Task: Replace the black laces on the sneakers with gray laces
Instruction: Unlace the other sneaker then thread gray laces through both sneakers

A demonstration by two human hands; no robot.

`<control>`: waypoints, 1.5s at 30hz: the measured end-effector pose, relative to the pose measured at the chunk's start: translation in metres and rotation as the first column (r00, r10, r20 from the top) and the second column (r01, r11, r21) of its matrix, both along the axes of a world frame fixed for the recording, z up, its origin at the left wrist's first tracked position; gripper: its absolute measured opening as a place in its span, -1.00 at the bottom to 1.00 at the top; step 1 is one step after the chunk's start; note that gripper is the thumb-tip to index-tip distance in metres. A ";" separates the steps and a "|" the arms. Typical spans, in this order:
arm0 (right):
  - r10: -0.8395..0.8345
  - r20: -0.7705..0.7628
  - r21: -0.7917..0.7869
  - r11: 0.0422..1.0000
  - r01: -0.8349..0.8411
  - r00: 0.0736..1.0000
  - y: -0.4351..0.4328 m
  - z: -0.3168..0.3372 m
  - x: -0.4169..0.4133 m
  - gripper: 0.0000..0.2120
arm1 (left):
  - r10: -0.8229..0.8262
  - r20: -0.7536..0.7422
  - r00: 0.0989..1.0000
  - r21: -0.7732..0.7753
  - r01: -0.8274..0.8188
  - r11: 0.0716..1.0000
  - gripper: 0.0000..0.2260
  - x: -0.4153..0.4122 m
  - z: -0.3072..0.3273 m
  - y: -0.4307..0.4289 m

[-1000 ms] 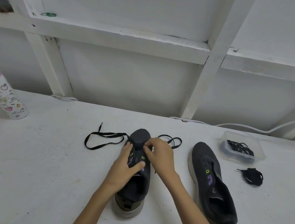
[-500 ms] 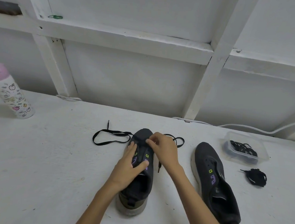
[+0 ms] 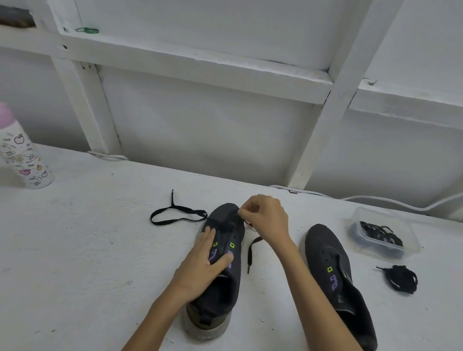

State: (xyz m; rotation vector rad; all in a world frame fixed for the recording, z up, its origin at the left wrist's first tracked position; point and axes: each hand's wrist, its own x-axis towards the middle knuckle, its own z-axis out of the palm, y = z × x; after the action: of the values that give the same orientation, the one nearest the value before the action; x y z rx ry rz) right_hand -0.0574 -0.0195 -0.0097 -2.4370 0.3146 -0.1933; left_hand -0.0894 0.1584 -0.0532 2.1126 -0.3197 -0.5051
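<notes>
A dark grey sneaker (image 3: 217,290) lies in the middle of the white table, toe pointing away from me. My left hand (image 3: 204,262) rests flat across its eyelets, holding it down. My right hand (image 3: 266,215) is over the toe end and pinches the black lace (image 3: 176,215) near the lowest eyelets. One lace end loops out on the table to the left, the other end (image 3: 252,253) trails to the right of the shoe. A second dark sneaker (image 3: 336,277) without laces lies to the right.
A clear plastic box (image 3: 410,242) holding dark laces stands at the back right, with a bundled black lace (image 3: 399,278) in front of it. A patterned bottle with a pink cap (image 3: 16,150) stands at the far left. White cables run along the wall.
My right hand has moved up from the eyelets toward the toe, drawing the lace with it. The right lace end now lies loose beside the shoe. My left hand stays on the shoe.
</notes>
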 end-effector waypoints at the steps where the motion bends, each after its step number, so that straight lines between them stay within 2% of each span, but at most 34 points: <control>1: 0.001 0.002 0.008 1.000 -0.001 1.000 0.000 0.001 0.002 -0.93 | 0.000 -0.006 1.000 0.004 0.000 1.000 -0.29 0.000 0.000 0.000; 8: 0.088 -0.163 0.224 0.973 -0.050 0.983 -0.008 -0.016 -0.012 -0.78 | 0.005 0.020 1.000 0.032 -0.006 0.999 -0.29 -0.001 0.000 -0.001; 14: 0.075 -0.103 0.301 0.953 -0.041 0.992 -0.002 -0.012 -0.012 -0.86 | -0.027 0.035 0.999 0.086 0.024 0.996 -0.32 0.000 0.000 -0.001; 17: -0.016 -0.030 0.524 0.851 0.029 0.999 -0.005 0.002 -0.006 -0.88 | -0.020 0.035 0.999 0.087 0.017 0.996 -0.33 -0.001 0.000 -0.001; 19: -0.039 -0.010 0.591 0.806 0.037 0.999 -0.005 0.002 -0.007 -0.89 | -0.015 0.030 0.999 0.086 0.012 0.996 -0.32 -0.001 0.000 -0.002; 24: 0.075 -0.085 0.537 0.843 -0.017 0.994 0.001 -0.017 -0.022 -0.84 | -0.003 0.020 1.000 0.076 0.002 0.997 -0.31 0.000 -0.001 -0.002; 28: 0.023 -0.044 0.436 0.900 -0.002 0.999 0.000 -0.015 -0.016 -0.84 | 0.002 0.007 1.000 0.062 -0.003 0.998 -0.31 0.000 -0.002 -0.002; 30: -0.040 0.018 0.544 0.839 0.024 0.999 -0.003 -0.001 -0.011 -0.83 | 0.002 0.004 1.000 0.055 -0.002 0.998 -0.31 0.000 -0.002 -0.002; 33: -0.162 0.092 0.726 0.686 0.045 0.982 -0.009 0.012 -0.007 -0.85 | 0.003 0.007 1.000 0.070 -0.004 0.998 -0.32 -0.001 -0.001 -0.002; 35: -0.152 0.074 0.754 0.656 0.045 0.986 -0.007 0.008 -0.009 -0.88 | 0.005 0.005 1.000 0.077 -0.005 0.997 -0.31 -0.001 -0.001 -0.002; 38: -0.078 -0.012 0.694 0.717 0.064 0.997 0.002 -0.013 -0.019 -0.84 | 0.010 0.005 1.000 0.066 -0.010 0.998 -0.31 -0.001 -0.001 -0.002; 43: -0.071 0.007 0.529 0.847 0.057 0.997 0.009 -0.032 -0.020 -0.81 | 0.016 0.002 1.000 0.073 -0.016 0.997 -0.31 -0.001 0.000 -0.003; 45: -0.094 0.034 0.546 0.835 0.060 0.995 0.006 -0.017 -0.015 -0.80 | 0.008 0.002 1.000 0.078 -0.009 0.997 -0.31 -0.001 0.000 -0.002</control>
State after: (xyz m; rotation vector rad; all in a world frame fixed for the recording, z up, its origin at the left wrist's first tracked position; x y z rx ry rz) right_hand -0.0725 -0.0131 -0.0269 -1.8481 0.3827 -0.1812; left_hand -0.0906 0.1560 -0.0530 2.1891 -0.2964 -0.5179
